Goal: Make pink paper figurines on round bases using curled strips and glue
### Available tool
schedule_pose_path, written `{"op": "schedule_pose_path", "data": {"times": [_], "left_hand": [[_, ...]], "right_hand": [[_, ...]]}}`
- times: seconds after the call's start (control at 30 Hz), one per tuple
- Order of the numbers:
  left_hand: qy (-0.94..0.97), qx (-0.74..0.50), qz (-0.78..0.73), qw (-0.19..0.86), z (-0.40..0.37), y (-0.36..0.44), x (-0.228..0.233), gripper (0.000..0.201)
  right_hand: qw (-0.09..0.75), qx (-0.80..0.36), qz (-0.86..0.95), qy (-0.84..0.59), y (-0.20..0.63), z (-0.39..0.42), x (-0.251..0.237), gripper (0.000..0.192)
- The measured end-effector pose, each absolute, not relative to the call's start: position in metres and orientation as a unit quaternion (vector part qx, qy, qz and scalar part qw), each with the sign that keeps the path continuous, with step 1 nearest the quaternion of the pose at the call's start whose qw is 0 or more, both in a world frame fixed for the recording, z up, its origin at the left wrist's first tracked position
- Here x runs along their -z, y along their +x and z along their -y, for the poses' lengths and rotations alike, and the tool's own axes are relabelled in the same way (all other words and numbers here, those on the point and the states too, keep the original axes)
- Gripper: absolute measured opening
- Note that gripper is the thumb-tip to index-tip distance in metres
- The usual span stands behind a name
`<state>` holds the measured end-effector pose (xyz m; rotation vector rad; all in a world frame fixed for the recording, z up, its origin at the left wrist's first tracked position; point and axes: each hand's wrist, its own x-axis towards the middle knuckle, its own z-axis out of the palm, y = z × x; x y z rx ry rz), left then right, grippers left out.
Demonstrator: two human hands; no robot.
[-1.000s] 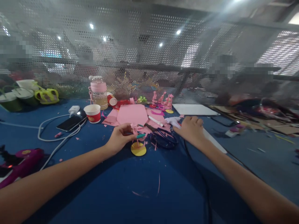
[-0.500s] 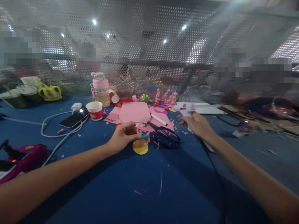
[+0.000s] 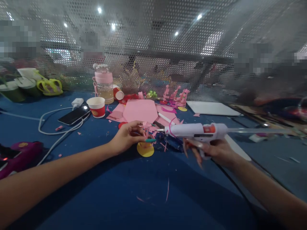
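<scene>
Toward the tabletop's (image 3: 144,198) far left edge stood a red paper cup (image 3: 96,107), contents hidden, and a pink-lidded jar (image 3: 104,83) holding something pale. Near the middle, a small pink paper piece (image 3: 146,126) rose over a yellow disc (image 3: 145,149). The left hand (image 3: 126,137) pinched it with curled fingers. The right hand (image 3: 214,151) gripped a white glue gun (image 3: 196,130), nozzle just beside the paper.

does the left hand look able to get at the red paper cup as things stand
Probably yes: the red paper cup stands upright just beyond the left hand, bare blue table between them, though that hand is pinching a pink paper piece.
</scene>
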<state>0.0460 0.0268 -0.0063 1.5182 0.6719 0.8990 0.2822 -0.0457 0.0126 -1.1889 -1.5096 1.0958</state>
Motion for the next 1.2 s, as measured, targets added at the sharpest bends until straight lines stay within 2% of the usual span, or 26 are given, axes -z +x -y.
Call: {"op": "schedule_pose_path", "data": {"times": [0.23,0.4,0.57,0.9,1.07,1.2], "left_hand": [[0.651,-0.379,-0.287,0.592,-0.027,0.047,0.006,0.036],[0.649,-0.382,-0.269,0.600,-0.027,0.048,0.008,0.031],[0.650,-0.383,-0.267,0.599,-0.028,0.048,0.010,0.033],[0.636,-0.388,-0.275,0.608,-0.025,0.050,0.008,0.025],[0.638,-0.388,-0.277,0.605,-0.025,0.050,0.008,0.025],[0.651,-0.390,-0.263,0.596,-0.026,0.050,0.011,0.027]], "right_hand": [[0.405,-0.360,0.685,-0.487,0.283,0.044,0.006,0.024],[0.375,-0.360,0.703,-0.486,0.280,0.046,0.006,0.028],[0.354,-0.363,0.710,-0.489,0.276,0.048,-0.004,0.024],[0.388,-0.274,0.767,-0.431,0.276,0.048,0.000,0.018],[0.349,-0.222,0.796,-0.442,0.275,0.049,-0.006,0.019],[0.357,-0.205,0.800,-0.437,0.270,0.052,-0.010,0.015]]}}
